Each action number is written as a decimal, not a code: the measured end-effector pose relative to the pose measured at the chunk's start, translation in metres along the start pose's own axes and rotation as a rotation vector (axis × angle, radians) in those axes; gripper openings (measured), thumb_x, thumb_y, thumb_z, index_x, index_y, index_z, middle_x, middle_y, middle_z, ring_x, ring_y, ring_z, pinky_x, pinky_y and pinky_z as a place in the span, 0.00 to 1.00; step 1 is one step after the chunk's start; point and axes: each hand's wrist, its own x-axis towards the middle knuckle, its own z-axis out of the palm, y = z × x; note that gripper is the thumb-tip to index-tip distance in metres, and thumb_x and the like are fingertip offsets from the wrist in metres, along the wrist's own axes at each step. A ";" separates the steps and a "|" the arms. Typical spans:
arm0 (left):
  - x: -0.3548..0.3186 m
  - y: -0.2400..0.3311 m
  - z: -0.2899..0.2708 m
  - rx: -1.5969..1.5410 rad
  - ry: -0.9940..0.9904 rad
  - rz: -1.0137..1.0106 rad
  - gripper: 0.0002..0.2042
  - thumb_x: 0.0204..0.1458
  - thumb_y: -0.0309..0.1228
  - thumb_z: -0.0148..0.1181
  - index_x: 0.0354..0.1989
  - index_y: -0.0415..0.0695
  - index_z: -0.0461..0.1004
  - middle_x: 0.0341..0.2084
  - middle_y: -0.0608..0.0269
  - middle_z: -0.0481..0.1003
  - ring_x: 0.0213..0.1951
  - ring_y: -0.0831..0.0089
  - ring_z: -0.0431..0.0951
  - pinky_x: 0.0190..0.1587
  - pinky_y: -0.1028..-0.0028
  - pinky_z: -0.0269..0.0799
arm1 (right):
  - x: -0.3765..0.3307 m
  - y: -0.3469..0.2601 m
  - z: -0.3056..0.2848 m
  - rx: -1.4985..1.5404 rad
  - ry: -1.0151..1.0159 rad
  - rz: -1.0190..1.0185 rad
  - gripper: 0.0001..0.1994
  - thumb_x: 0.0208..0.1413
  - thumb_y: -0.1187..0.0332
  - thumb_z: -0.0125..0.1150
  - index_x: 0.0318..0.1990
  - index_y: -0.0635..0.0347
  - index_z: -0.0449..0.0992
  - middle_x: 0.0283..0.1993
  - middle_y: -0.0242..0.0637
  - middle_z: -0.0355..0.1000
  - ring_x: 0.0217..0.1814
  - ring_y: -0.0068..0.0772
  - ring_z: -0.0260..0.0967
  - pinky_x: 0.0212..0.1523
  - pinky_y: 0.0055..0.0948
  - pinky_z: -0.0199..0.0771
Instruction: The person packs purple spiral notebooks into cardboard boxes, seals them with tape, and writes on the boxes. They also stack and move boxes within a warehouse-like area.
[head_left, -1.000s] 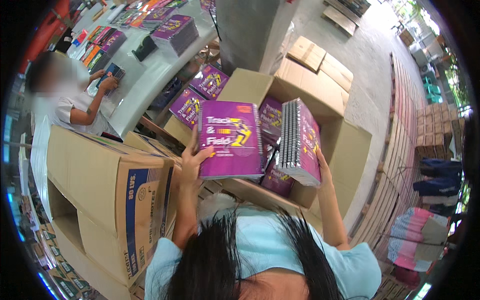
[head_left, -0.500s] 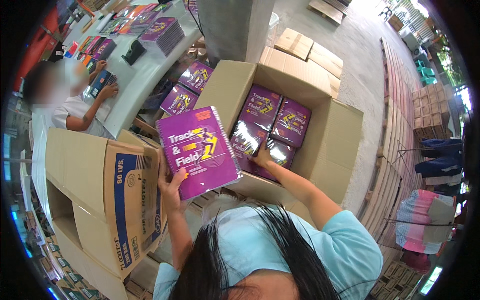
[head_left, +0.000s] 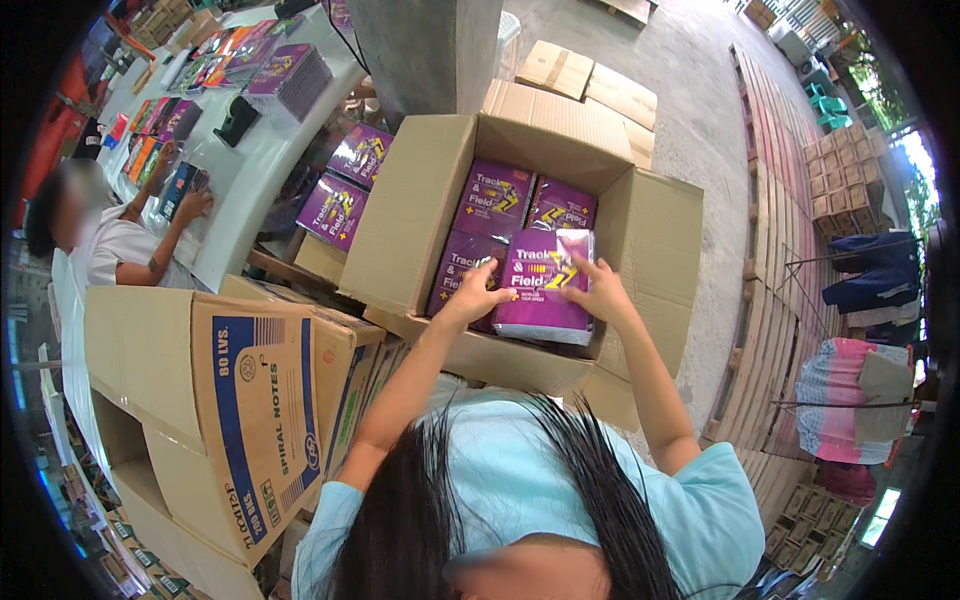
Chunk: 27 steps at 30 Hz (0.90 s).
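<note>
An open cardboard box (head_left: 412, 215) stands in front of me, holding purple spiral notebooks (head_left: 494, 200) laid in stacks. A wrapped pack of purple notebooks (head_left: 542, 290) is tilted over the box's near side. My left hand (head_left: 470, 297) grips its left edge and my right hand (head_left: 600, 290) grips its right edge. Both forearms reach up from the lower edge. My dark hair and light blue shirt fill the bottom of the view.
A second large cardboard box (head_left: 250, 400) with blue print stands at lower left. Another person (head_left: 110, 240) sits at a white table (head_left: 250, 180) covered with notebooks at upper left. More purple notebooks (head_left: 345, 185) lie under the table edge. Flattened cartons (head_left: 590, 85) and wooden pallets (head_left: 780, 200) lie beyond.
My left hand has carried the purple notebooks from above the left box rightward into the open box. My right hand has come off the packed stacks and now holds the pack's right edge.
</note>
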 end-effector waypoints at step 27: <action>0.116 0.057 -0.384 -1.375 1.330 0.276 0.34 0.45 0.36 0.63 0.62 0.51 0.54 0.51 0.56 0.63 0.49 0.60 0.64 0.43 0.56 0.66 | 0.143 0.066 0.152 -0.277 -0.425 0.280 0.51 0.39 0.46 0.69 0.66 0.57 0.47 0.66 0.55 0.50 0.66 0.64 0.49 0.61 0.51 0.56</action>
